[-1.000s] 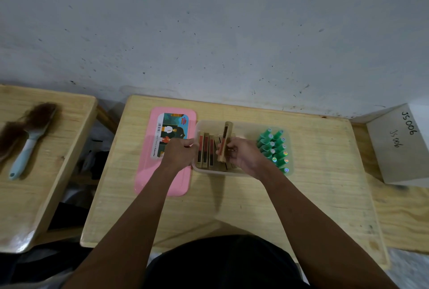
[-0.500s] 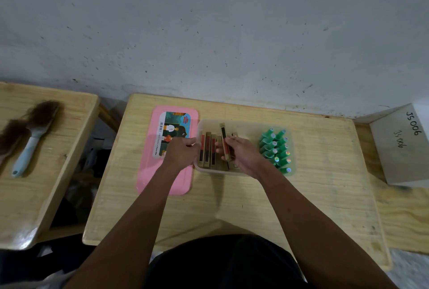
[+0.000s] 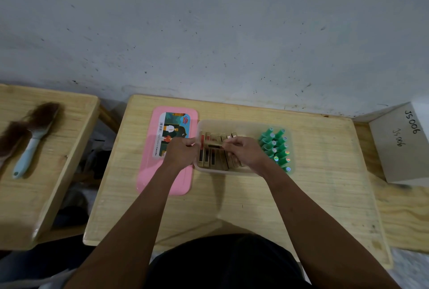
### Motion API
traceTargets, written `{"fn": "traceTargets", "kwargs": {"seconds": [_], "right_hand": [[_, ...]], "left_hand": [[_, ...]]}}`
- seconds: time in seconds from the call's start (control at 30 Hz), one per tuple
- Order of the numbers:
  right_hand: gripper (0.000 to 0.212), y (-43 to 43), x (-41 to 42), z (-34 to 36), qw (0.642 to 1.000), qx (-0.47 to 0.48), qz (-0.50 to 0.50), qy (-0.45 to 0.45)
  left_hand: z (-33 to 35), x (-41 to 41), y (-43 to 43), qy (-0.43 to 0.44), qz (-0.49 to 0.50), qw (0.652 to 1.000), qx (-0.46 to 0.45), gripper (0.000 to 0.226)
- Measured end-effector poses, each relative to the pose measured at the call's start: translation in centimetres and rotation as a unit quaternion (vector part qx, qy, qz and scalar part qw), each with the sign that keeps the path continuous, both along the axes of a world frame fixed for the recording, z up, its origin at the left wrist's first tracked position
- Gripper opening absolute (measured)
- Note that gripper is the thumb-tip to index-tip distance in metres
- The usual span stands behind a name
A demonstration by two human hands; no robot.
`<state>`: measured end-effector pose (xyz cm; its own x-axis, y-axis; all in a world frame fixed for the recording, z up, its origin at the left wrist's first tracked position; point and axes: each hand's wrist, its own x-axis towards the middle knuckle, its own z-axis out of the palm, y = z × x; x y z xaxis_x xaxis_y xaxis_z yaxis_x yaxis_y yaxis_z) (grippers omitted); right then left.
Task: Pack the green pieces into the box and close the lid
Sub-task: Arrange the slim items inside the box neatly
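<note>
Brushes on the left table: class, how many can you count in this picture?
2. The blue-handled brush lies on the left table. The second brush lies just left of it, cut off by the picture's edge. Others may lie out of view.

I see both bare forearms reaching forward from the near edge of the wooden tabletop (image 3: 232, 198), converging toward its middle. My left hand (image 3: 182, 153) is curled, thumb and fingers pinching the left rim of the clear plastic box (image 3: 243, 124). My right hand (image 3: 243, 153), knuckles up, pinches a small gold-coloured stick (image 3: 214, 146).
</note>
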<state>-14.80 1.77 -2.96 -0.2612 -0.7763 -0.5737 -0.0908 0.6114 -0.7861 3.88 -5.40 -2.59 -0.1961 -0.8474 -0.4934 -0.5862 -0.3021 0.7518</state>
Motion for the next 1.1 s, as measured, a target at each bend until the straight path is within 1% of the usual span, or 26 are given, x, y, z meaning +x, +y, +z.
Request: {"fn": "traceTargets", "kwargs": {"seconds": [0.07, 0.13, 0.23, 0.3, 0.37, 0.43, 0.53, 0.63, 0.7, 0.87, 1.0, 1.1], "right_hand": [[0.036, 0.1, -0.6, 0.4, 0.998, -0.018, 0.009, 0.053], [0.052, 0.1, -1.1, 0.8, 0.995, -0.031, 0.005, 0.091], [0.071, -0.2, -1.9, 0.9, 0.994, -0.021, 0.005, 0.104], [0.078, -0.8, -2.3, 1.1, 0.993, 0.001, 0.036, 0.108], [0.083, -1.7, -2.1, 1.6, 0.989, 0.021, 0.091, 0.113], [0.086, -2.6, -1.4, 1.8, 0.983, 0.025, 0.132, 0.124], [0.079, -3.7, 0.0, 1.6, 0.984, 0.013, 0.121, 0.128], [0.061, -4.2, 1.3, 0.6, 0.995, 0.006, 0.058, 0.087], [0.055, -4.1, 2.1, -0.1, 0.996, 0.000, 0.040, 0.085], [0.037, -3.6, 3.3, -1.3, 0.984, -0.021, 0.081, 0.159], [0.032, -3.7, 4.0, -1.9, 0.980, -0.028, 0.080, 0.179], [0.027, -3.8, 4.3, -1.7, 0.974, -0.034, 0.103, 0.201]], "left_hand": [[0.0, 0.0, 0.1, 0.000, 0.000, 1.000, -0.003, 0.038], [0.0, 0.0, 0.1, 0.000, 0.001, 1.000, -0.006, 0.038], [0.1, 0.0, 0.0, 0.001, 0.003, 1.000, -0.004, 0.039], [0.0, 0.0, 0.0, 0.004, 0.003, 1.000, 0.004, 0.039], [0.1, 0.1, 0.0, 0.009, 0.006, 1.000, 0.010, 0.039], [0.1, 0.1, 0.0, 0.013, 0.007, 1.000, 0.013, 0.039], [0.0, 0.1, 0.0, 0.014, 0.010, 1.000, 0.012, 0.039], [0.0, 0.0, -0.1, 0.017, 0.016, 1.000, 0.011, 0.039], [-0.1, -0.1, 0.0, 0.018, 0.013, 1.000, 0.012, 0.039], [-0.1, -0.2, 0.0, 0.016, 0.011, 1.000, 0.010, 0.038], [-0.2, -0.1, -0.1, 0.003, 0.000, 1.000, 0.008, 0.039], [-0.1, -0.1, 0.0, 0.003, 0.004, 1.000, 0.008, 0.039]]}}
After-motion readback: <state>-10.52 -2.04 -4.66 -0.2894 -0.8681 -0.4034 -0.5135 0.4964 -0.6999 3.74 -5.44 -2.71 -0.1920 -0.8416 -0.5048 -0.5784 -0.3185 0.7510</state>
